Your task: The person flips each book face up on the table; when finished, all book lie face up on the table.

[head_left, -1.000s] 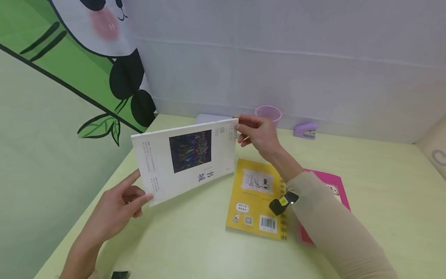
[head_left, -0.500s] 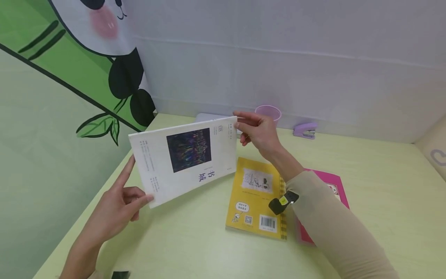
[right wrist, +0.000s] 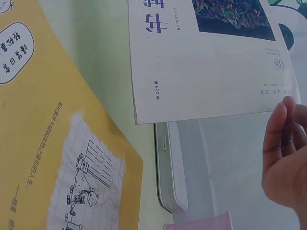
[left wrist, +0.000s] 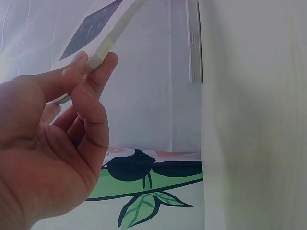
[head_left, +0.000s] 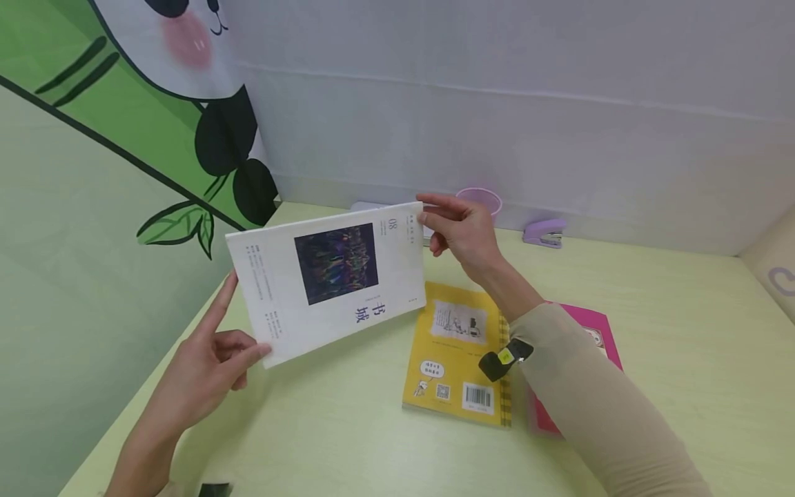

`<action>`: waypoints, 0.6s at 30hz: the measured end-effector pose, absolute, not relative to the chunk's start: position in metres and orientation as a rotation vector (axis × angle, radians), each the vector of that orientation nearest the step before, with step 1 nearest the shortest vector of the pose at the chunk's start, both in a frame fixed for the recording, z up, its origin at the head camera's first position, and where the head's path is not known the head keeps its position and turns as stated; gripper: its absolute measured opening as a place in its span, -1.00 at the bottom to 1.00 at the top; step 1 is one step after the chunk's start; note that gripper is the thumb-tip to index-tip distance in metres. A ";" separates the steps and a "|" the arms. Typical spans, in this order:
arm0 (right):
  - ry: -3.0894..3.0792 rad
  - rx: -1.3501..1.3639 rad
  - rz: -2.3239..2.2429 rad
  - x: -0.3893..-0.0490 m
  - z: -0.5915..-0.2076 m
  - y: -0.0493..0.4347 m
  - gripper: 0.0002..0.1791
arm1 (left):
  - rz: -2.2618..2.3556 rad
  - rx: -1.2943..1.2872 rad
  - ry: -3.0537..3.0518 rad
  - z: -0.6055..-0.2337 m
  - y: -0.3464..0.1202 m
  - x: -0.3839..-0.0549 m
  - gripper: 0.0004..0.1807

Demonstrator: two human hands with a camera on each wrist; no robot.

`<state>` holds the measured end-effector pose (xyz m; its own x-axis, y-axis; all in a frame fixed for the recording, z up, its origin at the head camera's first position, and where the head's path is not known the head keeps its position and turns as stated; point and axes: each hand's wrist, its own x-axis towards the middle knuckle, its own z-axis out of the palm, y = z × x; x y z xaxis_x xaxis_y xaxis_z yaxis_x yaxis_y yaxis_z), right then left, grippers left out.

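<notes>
A white magazine (head_left: 329,276) with a dark picture on its cover is held up at a tilt above the table, its cover toward the head camera. My left hand (head_left: 205,369) pinches its left end, thumb on the cover and index finger stretched along the edge behind. At the far right corner, my right hand (head_left: 466,231) grips it between thumb and fingers. The left wrist view shows the magazine (left wrist: 108,45) nearly edge-on between thumb and fingers. Below and right of it, a yellow book (head_left: 456,355) lies flat, partly behind my right forearm.
A pink-red book (head_left: 593,321) lies beneath my right sleeve. Along the back wall stand a pink cup (head_left: 487,200) and a purple stapler (head_left: 544,233). Behind the magazine is a flat pale case (right wrist: 172,167), mostly hidden in the head view. A panda-printed cloth (head_left: 186,179) borders the table's left side.
The magazine has risen slightly and tipped, so its cover faces the head camera more. My left index finger has straightened along its edge. Books, cup and stapler stay in place.
</notes>
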<state>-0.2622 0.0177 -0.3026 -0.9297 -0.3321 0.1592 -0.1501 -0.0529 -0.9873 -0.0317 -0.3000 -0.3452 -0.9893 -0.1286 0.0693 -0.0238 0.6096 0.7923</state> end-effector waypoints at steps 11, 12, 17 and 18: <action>2.095 -0.480 -2.141 -0.263 -0.306 0.025 -0.60 | -1.475 0.074 -2.711 -0.347 -0.298 -0.035 0.28; 2.097 -0.478 -2.144 -0.263 -0.306 0.026 -0.61 | -1.487 0.079 -2.717 -0.347 -0.297 -0.035 0.28; 2.113 -0.457 -2.126 -0.262 -0.308 0.028 -0.64 | -1.529 0.129 -2.757 -0.349 -0.295 -0.037 0.27; 2.118 -0.450 -2.119 -0.262 -0.309 0.028 -0.65 | -1.541 0.136 -2.762 -0.349 -0.295 -0.037 0.27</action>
